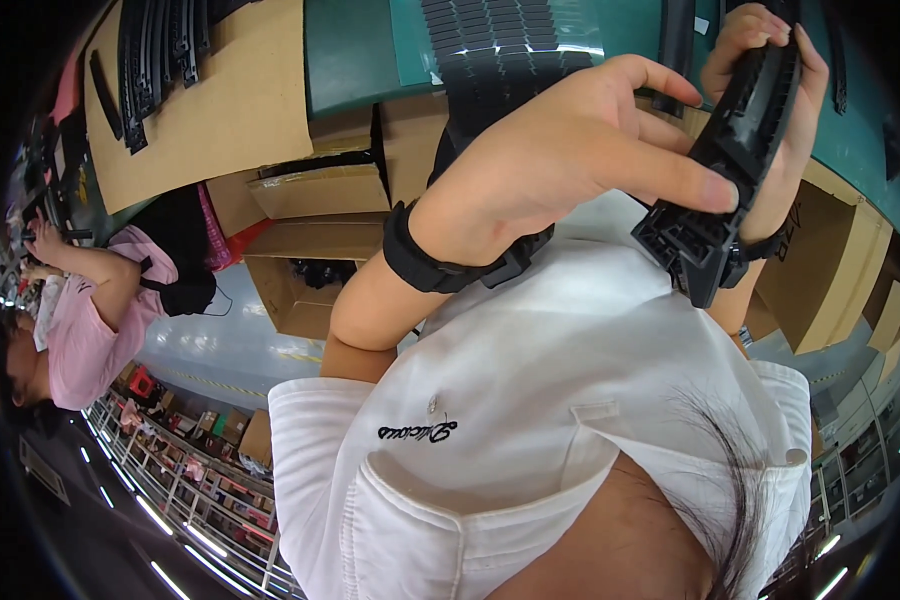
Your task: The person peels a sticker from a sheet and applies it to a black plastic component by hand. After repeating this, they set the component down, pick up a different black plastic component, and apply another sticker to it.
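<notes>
The green tabletop (350,60) spans your far side, with the flat cardboard sheet (225,120) on its left and rows of black strips (495,45) near its middle. Right of those strips, you hold the long black part (748,115) up in front of your white apron (570,330), its long axis running near to far and leaning slightly right toward the far end. Your right hand (795,140) is clamped around the far stretch; your left hand (580,140) reaches across from the left, nearer the blocky near end, thumb (705,188) pressed there, its fingers' hold impossible to tell
</notes>
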The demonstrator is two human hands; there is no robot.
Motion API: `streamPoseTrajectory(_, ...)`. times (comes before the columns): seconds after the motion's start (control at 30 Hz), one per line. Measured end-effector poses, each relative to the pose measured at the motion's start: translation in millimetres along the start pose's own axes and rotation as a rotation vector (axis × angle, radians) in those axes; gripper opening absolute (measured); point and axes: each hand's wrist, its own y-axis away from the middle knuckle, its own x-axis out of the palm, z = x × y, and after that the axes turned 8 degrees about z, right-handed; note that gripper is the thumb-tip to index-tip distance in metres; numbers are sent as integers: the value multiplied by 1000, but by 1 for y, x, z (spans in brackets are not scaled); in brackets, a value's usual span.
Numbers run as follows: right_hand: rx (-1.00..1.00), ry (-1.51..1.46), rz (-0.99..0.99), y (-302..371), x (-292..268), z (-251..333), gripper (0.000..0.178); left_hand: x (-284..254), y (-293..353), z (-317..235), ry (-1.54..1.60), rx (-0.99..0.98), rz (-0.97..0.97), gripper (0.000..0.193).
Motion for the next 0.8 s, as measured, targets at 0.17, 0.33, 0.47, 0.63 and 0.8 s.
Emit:
streamPoseTrajectory(0.17, 13, 39, -2, 1, -6, -8, 16, -1, -1, 4, -80, 7, -18, 74)
streamPoseTrajectory(0.33, 209, -215, 122, -19, -41, 32, 17, 6, -3, 5, -102, 32, -43, 76)
streamPoseTrajectory(0.47, 213, -191, 66, -16, -33, 26, 13, 2, -7, 21, -115, 109, -1, 74)
streamPoseTrajectory(0.63, 267, -221, 18, -17, -35, 32, 12, -14, -4, 18, -264, 313, 26, 62)
streamPoseTrajectory(0.8, 306, -336, 21, -23, -52, 44, 11, -30, 3, 6, -1542, 520, -578, 23)
